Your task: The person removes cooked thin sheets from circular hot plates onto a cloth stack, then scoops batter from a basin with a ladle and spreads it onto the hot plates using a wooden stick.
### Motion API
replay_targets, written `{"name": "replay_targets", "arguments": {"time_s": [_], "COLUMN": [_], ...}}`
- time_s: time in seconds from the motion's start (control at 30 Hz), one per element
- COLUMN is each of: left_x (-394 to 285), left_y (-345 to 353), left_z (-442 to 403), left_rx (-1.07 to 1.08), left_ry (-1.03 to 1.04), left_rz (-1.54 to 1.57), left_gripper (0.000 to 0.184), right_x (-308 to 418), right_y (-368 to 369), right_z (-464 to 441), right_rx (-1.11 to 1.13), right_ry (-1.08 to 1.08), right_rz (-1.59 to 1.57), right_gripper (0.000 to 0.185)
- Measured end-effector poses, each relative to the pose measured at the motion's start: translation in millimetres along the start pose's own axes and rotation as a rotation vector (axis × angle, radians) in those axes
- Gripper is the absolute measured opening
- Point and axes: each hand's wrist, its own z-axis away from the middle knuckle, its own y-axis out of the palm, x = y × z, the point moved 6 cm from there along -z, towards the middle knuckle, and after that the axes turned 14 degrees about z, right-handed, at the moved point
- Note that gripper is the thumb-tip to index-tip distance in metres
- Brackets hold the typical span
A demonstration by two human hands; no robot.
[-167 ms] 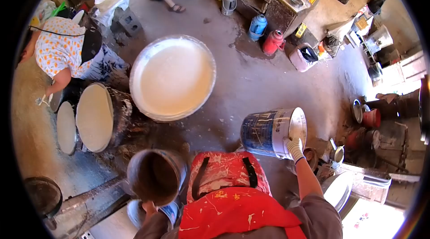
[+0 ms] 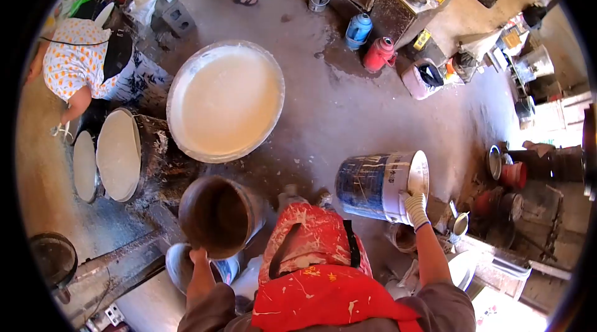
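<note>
My left hand (image 2: 200,258) grips the lower rim of a brownish bucket (image 2: 252,210), tilted so its dark inside faces up at me. On the other side, my right hand (image 2: 415,209), in a striped knit glove, is closed on the rim of a blue and white paint-spattered bucket (image 2: 373,184). That bucket lies tipped, its mouth towards the right. Ahead of both stands a wide, round basin (image 2: 280,92) filled with pale, creamy liquid (image 2: 230,100). A red apron (image 2: 305,301) covers my front.
At left a person in a dotted shirt (image 2: 73,61) bends near round pale sheets (image 2: 119,154). Another person's sandalled foot (image 2: 245,0) shows at the back. Blue (image 2: 359,30) and red (image 2: 379,54) thermoses stand by a counter (image 2: 398,18). A round pan (image 2: 53,260) is at lower left.
The view has shifted, so the basin sits further left. Both hands keep their buckets; the left bucket has moved slightly forward, away from my body.
</note>
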Motion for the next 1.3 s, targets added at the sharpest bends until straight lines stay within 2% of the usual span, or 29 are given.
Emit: {"name": "replay_targets", "arguments": {"time_s": [0.03,0.07,0.1,0.13,0.17,0.2,0.23,0.3,0.33,0.37,0.43,0.47,0.5,0.53,0.57,0.6,0.63,0.67,0.73,0.77,0.8,0.87,0.97,1.17,1.3], "left_x": [19,34,29,24,42,48,53,54,45,55,50,43,39,54,49,52,27,36,39,34,31,30,16,-28,-101], "left_y": [43,53,67,96,125,145,174,233,246,270,306,335,361,385,413,437,456,482,527,550,568,604,650,749,825], "left_z": [-6,-14,26,26,-3,2,14,70,91,83,111,129,145,149,162,172,210,211,242,260,277,297,326,353,369], "left_rx": [0.148,0.135,0.196,0.155,0.119,0.123,0.169,0.220,0.214,0.238,0.311,0.380,0.446,0.455,0.385,0.348,0.283,0.333,0.431,0.432,0.430,0.465,0.528,0.654,0.764], "left_ry": [0.023,0.066,-0.019,0.022,0.051,0.044,0.075,0.090,0.092,0.091,0.195,0.260,0.323,0.264,0.386,0.364,0.365,0.426,0.378,0.374,0.370,0.384,0.417,0.482,0.573], "left_rz": [0.097,-0.023,0.164,0.068,-0.127,-0.127,-0.155,-0.239,-0.310,-0.238,-0.272,-0.323,-0.374,-0.356,-0.543,-0.528,-0.695,-0.706,-0.680,-0.674,-0.679,-0.722,-0.739,-0.763,-0.862], "left_gripper": [0.040,0.039,0.035,0.032,0.030,0.030,0.029,0.026,0.026,0.026,0.025,0.026,0.026,0.028,0.030,0.031,0.031,0.031,0.028,0.028,0.027,0.026,0.027,0.023,0.023], "right_x": [7,9,-12,-24,-24,-26,-12,-35,-43,-55,-85,-76,-89,-102,-114,-123,-86,-84,-110,-106,-113,-114,-135,-99,-36], "right_y": [-34,-51,-49,-43,-52,-72,-99,-124,-126,-120,-115,-118,-115,-112,-112,-112,-127,-128,-132,-134,-135,-137,-125,-121,-128], "right_z": [-8,0,4,-7,-14,-15,-3,1,3,-1,-13,-17,-24,-28,-33,-39,-30,-27,-22,-21,-11,-2,15,26,13], "right_rx": [-0.067,-0.055,0.031,0.094,0.047,-0.003,-0.109,-0.110,-0.103,-0.102,-0.166,-0.215,-0.201,-0.184,-0.161,-0.139,-0.142,-0.120,-0.057,-0.129,-0.047,-0.027,-0.052,-0.132,-0.209], "right_ry": [-0.043,-0.068,0.026,0.102,0.090,0.084,0.002,0.023,0.048,0.046,0.099,-0.013,0.011,0.032,0.057,0.081,0.071,0.161,0.204,0.131,0.217,0.259,0.349,0.418,0.482], "right_rz": [-0.043,-0.105,-0.169,-0.250,-0.236,-0.210,-0.004,0.030,0.027,0.021,-0.109,-0.217,-0.234,-0.254,-0.168,-0.083,-0.111,-0.139,0.136,0.012,-0.025,-0.184,-0.249,-0.291,-0.243], "right_gripper": [0.033,0.028,0.024,0.023,0.022,0.022,0.021,0.020,0.020,0.020,0.020,0.020,0.019,0.019,0.018,0.016,0.015,0.013,0.021,0.020,0.018,0.016,0.016,0.015,0.019]}}
